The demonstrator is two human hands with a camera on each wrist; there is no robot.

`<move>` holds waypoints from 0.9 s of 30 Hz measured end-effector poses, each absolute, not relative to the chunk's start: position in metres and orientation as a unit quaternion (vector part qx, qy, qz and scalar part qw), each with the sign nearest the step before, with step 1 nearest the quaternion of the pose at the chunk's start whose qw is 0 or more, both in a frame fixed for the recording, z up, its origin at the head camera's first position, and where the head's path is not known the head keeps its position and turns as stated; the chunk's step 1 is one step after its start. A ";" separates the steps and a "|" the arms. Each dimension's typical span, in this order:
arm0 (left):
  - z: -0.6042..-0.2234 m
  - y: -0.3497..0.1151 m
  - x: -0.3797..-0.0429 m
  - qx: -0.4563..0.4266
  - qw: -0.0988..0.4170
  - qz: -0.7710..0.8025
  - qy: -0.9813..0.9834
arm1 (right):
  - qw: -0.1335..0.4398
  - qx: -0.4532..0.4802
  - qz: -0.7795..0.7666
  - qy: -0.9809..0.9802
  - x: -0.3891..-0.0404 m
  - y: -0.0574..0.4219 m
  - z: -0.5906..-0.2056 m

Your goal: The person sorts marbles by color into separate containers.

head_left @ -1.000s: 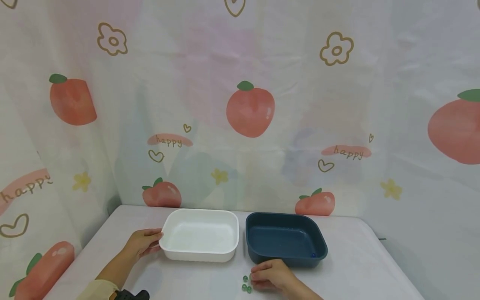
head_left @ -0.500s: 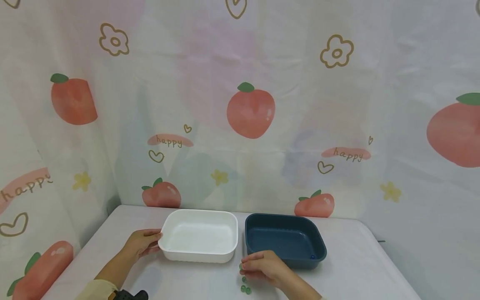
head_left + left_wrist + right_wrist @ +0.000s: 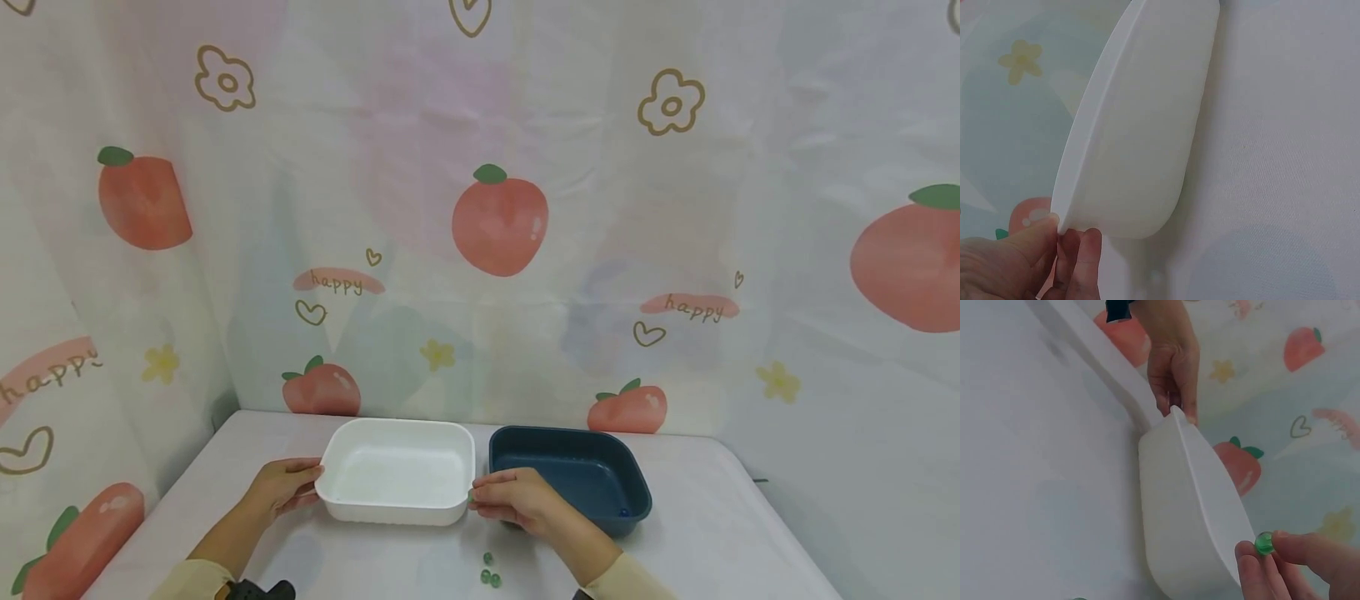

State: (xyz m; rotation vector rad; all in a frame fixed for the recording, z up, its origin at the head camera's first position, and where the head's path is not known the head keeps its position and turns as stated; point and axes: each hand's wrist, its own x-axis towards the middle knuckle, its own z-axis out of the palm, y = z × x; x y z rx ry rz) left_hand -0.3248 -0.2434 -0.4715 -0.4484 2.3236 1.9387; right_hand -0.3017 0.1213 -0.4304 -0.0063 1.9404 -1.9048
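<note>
At the left end of the white plastic basin (image 3: 397,515), my left hand (image 3: 281,487) pinches the rim between thumb and fingers. My right hand (image 3: 517,500) is at the basin's opposite end, its thumb and fingertips pinching a green glass marble (image 3: 1264,544) right by the rim. On the tabletop in front of the basins lie three more green marbles (image 3: 485,576), grouped closely. The white basin's inside shows no marbles in the head view.
A dark blue basin (image 3: 570,439) stands just right of the white one, partly covered by my right hand and forearm. Inside its right front corner lies a small blue marble (image 3: 624,512). Behind the white-covered table (image 3: 720,517) hangs a fruit-patterned cloth (image 3: 525,350).
My right hand has lifted a green marble from beside the others and carried it up and left to the white basin's right rim. My left hand keeps its hold.
</note>
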 end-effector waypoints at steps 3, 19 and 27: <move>-0.470 -0.243 -0.324 -0.141 0.039 0.640 0.754 | 0.203 0.000 -0.687 0.697 -0.307 0.117 -0.429; -0.469 -0.243 -0.323 -0.136 0.039 0.656 0.741 | 0.169 0.025 -0.698 0.696 -0.326 0.102 -0.440; -0.472 -0.244 -0.325 -0.136 0.041 0.657 0.740 | 0.166 0.034 -0.701 0.693 -0.327 0.098 -0.442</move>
